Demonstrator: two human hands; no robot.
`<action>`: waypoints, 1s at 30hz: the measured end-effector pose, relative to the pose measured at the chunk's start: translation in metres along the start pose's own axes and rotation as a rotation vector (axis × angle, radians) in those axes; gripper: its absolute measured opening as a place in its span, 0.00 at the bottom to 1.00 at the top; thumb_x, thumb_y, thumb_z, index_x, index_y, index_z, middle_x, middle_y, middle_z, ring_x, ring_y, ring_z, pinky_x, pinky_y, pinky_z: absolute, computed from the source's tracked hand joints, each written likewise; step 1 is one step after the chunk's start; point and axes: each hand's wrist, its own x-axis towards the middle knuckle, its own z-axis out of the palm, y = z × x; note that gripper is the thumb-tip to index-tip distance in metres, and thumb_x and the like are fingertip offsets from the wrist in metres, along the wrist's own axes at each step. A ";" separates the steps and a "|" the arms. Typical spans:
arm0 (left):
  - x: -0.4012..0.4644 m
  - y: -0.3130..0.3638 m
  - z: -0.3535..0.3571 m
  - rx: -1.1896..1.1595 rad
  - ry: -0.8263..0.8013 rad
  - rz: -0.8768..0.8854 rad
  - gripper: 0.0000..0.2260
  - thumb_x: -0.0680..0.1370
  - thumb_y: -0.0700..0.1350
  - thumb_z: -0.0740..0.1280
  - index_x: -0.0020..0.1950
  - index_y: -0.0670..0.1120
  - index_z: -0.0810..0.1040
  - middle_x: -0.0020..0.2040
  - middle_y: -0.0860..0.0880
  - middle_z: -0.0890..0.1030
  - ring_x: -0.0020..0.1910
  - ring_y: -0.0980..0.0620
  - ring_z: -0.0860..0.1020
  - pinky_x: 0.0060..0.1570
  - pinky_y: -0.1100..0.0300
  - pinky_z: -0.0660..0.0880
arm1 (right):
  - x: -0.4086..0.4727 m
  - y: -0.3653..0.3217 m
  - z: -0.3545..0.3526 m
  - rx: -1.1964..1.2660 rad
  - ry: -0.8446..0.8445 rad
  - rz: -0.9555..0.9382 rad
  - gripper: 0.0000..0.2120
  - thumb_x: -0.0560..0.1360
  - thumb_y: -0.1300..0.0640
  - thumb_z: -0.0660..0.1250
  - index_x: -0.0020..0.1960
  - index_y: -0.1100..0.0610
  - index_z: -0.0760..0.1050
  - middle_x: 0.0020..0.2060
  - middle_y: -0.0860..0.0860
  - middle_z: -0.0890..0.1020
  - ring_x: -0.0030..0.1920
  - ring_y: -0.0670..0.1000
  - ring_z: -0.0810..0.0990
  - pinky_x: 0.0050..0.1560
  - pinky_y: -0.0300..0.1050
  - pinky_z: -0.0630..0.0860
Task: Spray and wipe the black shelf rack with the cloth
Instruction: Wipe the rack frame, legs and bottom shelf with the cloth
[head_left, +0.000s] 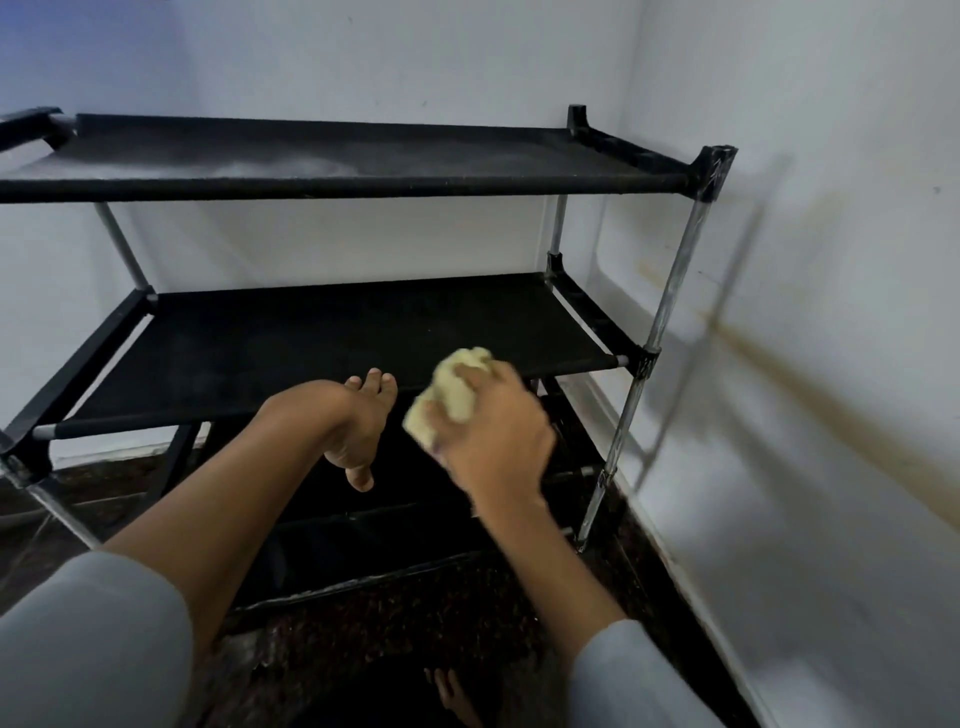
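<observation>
The black shelf rack (322, 182) stands in a white corner, with fabric tiers on metal poles. Its top tier carries a pale dusty or wet streak. My right hand (493, 441) grips a crumpled pale yellow cloth (454, 389) at the front edge of the middle tier (311, 338), right of centre. My left hand (363, 431) rests on that same front edge, fingers over the top and thumb hanging below, holding nothing. No spray bottle is in view.
White walls close in behind and to the right, the right one (805, 364) stained with a brownish streak. A lower tier (363, 519) sits under the hands. The floor (389, 623) is dark speckled stone, and my bare foot (457, 696) shows at the bottom.
</observation>
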 end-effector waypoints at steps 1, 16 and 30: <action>0.000 0.000 0.000 0.002 0.005 -0.003 0.48 0.76 0.46 0.69 0.74 0.40 0.30 0.76 0.44 0.32 0.76 0.45 0.39 0.73 0.53 0.48 | -0.007 -0.011 0.006 0.000 -0.038 -0.060 0.20 0.70 0.41 0.69 0.59 0.44 0.77 0.61 0.44 0.74 0.48 0.53 0.78 0.40 0.42 0.68; -0.003 -0.006 0.003 0.043 0.019 0.015 0.48 0.76 0.46 0.69 0.74 0.44 0.30 0.76 0.46 0.32 0.77 0.46 0.40 0.73 0.47 0.48 | 0.045 0.089 -0.065 -0.350 0.062 0.141 0.09 0.76 0.52 0.63 0.54 0.51 0.79 0.50 0.51 0.78 0.46 0.59 0.80 0.41 0.45 0.66; 0.001 -0.005 0.006 0.029 0.020 0.000 0.50 0.74 0.45 0.71 0.74 0.43 0.29 0.75 0.45 0.31 0.76 0.45 0.38 0.73 0.49 0.48 | 0.016 -0.006 -0.030 -0.311 -0.244 -0.330 0.20 0.68 0.51 0.72 0.60 0.45 0.75 0.55 0.47 0.75 0.51 0.55 0.80 0.41 0.44 0.64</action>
